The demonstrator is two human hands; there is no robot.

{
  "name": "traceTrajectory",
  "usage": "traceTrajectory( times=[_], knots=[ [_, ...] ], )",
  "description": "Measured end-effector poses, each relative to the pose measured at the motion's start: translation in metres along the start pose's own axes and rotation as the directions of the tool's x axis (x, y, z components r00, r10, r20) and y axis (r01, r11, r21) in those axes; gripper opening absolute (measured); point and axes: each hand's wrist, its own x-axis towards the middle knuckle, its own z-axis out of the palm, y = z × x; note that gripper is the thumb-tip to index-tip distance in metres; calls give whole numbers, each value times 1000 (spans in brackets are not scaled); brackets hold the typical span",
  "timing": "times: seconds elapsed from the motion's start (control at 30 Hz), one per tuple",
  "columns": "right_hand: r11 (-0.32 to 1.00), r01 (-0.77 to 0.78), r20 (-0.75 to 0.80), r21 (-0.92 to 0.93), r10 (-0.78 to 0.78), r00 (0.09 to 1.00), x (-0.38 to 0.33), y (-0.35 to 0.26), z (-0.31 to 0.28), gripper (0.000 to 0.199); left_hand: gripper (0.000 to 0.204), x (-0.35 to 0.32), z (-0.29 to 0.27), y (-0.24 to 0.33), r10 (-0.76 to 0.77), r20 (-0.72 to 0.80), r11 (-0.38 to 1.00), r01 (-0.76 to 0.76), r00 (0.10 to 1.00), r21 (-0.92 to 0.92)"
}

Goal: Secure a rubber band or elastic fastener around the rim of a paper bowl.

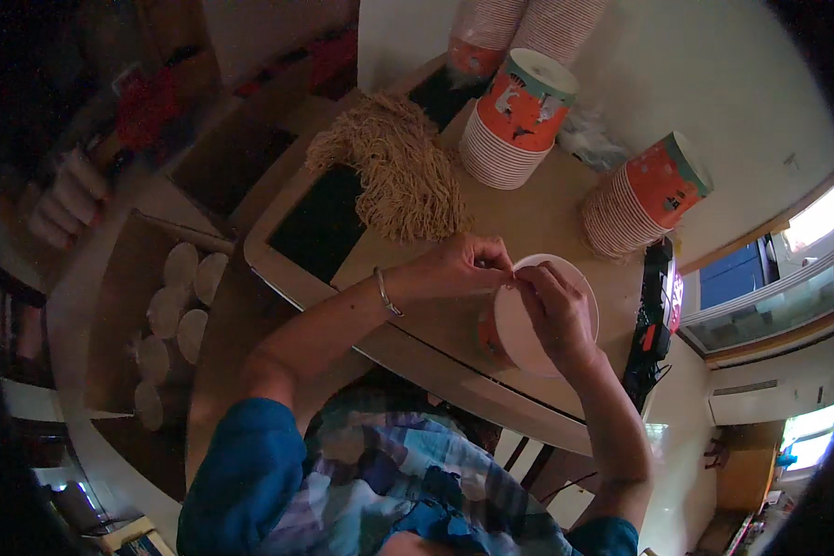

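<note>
A paper bucket with a white inside and a strip of orange outer wall showing stands tilted on the table in front of me. At its far-left rim my left hand pinches with thumb and forefinger. My right hand reaches over the bucket's mouth, its fingertips pinched against the left ones. What lies between the fingertips is too small to make out. Beyond my left hand, a heap of tan cords spreads over the table.
Behind stand a stack of orange-and-green paper buckets and, further right, another stack. More stacks lean on the wall. A black device edges the table's right. Left, a cardboard box holds several white round-ended pieces.
</note>
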Motion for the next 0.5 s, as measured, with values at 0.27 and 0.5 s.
traceTrajectory(
  times=[0.27,0.5],
  knots=[
    [985,-127,-23,121,131,991,1,3,3,4,13,1,0,3,5,5,998,-5,1000,59],
    [978,-205,97,46,200,975,6,7,-5,12,12,1,0,3,-42,7,998,42,999,36]
  ],
)
